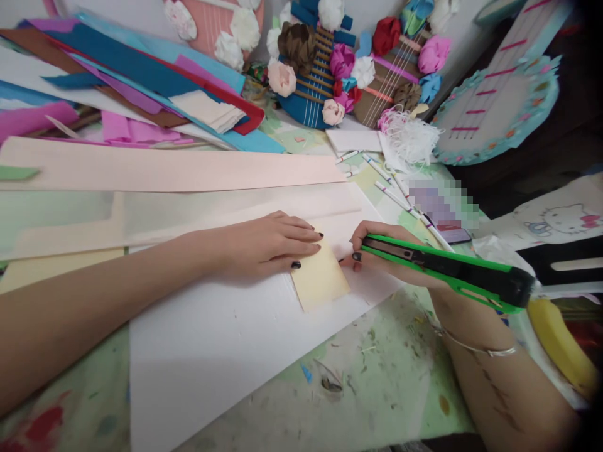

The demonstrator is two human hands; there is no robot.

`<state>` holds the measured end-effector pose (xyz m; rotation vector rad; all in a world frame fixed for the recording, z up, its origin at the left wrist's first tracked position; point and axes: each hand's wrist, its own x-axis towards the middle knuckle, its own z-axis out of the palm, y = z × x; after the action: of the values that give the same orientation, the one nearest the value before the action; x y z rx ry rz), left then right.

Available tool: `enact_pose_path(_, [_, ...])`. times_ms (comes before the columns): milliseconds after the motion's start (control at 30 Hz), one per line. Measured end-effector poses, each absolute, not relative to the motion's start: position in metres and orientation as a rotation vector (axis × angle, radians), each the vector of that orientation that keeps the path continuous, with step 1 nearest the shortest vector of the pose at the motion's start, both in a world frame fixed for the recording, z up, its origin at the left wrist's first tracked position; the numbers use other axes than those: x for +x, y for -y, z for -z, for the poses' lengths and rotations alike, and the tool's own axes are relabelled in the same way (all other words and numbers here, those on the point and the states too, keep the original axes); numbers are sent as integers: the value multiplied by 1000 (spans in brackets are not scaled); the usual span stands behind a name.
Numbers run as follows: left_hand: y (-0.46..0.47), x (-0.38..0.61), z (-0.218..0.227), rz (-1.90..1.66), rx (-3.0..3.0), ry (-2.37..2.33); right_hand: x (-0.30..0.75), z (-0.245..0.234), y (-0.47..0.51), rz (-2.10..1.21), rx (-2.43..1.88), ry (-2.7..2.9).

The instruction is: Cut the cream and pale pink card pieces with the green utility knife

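Observation:
My left hand [268, 245] lies flat with fingers stretched out, its fingertips on a small pale yellow paper rectangle [323, 279]. That piece rests on a large white sheet [211, 364]. To the right of it, my right hand [377, 254] is closed around a green and black utility knife [452, 270], whose handle points back to the right. No bare blade shows clearly at the knife's front end. A small dark tip sticks out by my right fingertips beside the yellow piece; I cannot tell what it is.
Behind my hands lies a long pale pink strip [188, 169]. Folded coloured crepe paper [141, 75] is heaped at the back left. Decorated paper instruments [311, 75] lean at the back. Thin marker-like sticks [393, 194], a blurred phone [445, 213] and a yellow curved object [560, 345] are rightward.

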<state>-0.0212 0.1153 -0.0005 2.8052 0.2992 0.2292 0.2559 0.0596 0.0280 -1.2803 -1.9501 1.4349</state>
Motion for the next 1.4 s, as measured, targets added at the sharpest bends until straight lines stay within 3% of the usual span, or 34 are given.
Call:
enact_pose_path(667, [-115,-20,3,-270,2845,-283,263,-30,-66,-1252,-1133,2243])
enact_pose_path(1400, [-109,-19,3,-265,2884,-314,264,-28,-67,-1268,-1121,2264])
